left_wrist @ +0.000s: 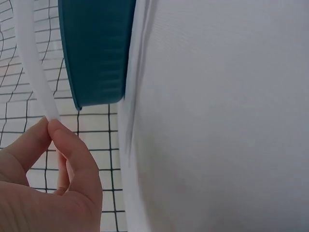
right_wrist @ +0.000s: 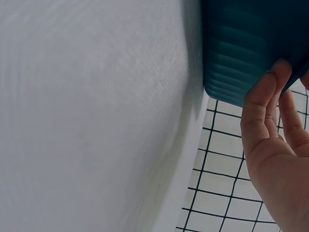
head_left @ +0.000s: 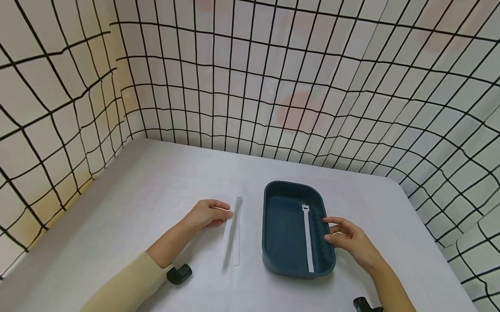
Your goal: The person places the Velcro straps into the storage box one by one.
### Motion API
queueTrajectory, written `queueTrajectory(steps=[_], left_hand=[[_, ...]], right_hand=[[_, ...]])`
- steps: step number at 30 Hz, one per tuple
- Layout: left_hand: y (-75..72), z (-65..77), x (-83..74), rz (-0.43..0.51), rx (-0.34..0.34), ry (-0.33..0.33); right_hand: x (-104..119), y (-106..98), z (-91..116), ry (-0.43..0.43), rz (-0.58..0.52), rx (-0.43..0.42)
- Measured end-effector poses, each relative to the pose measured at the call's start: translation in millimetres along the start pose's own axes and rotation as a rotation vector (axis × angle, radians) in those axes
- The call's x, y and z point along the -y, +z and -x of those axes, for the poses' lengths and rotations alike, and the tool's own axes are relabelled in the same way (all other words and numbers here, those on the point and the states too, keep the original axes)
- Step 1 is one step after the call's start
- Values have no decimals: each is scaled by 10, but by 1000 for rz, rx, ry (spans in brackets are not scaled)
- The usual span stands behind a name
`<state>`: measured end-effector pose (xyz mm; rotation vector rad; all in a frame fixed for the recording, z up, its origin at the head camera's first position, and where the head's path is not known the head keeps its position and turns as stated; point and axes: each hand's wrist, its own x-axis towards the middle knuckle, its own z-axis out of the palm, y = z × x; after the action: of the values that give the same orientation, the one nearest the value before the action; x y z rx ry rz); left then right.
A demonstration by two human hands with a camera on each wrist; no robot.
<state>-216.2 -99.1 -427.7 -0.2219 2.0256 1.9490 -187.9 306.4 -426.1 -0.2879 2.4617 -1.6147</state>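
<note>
My left hand pinches a thin white cable strap between thumb and fingertip. In the head view this strap looks blurred and slants down toward me. Close beside it, another white strap lies lengthwise on the table. To the right stands a dark teal plastic tub with rounded corners. Inside it lies a white strap whose slotted head points away from me. At the tub's right side, my right hand holds the rim, thumb on one side of the wall and fingers on the other.
A white cloth covers the table. Black wire mesh rises along the back and both sides, with pale sheeting behind it. A black wrist mount sits on the left sleeve, another black mount on the right.
</note>
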Motion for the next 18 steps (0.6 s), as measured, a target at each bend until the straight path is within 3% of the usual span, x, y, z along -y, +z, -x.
queueTrajectory(steps=[13,18], left_hand=[[201,46,-191,16,127,68],[328,46,-238,15,139,65]], right_hand=[[38,-5,38,-17,-50,21],[55,3,39,-8,-50,17]])
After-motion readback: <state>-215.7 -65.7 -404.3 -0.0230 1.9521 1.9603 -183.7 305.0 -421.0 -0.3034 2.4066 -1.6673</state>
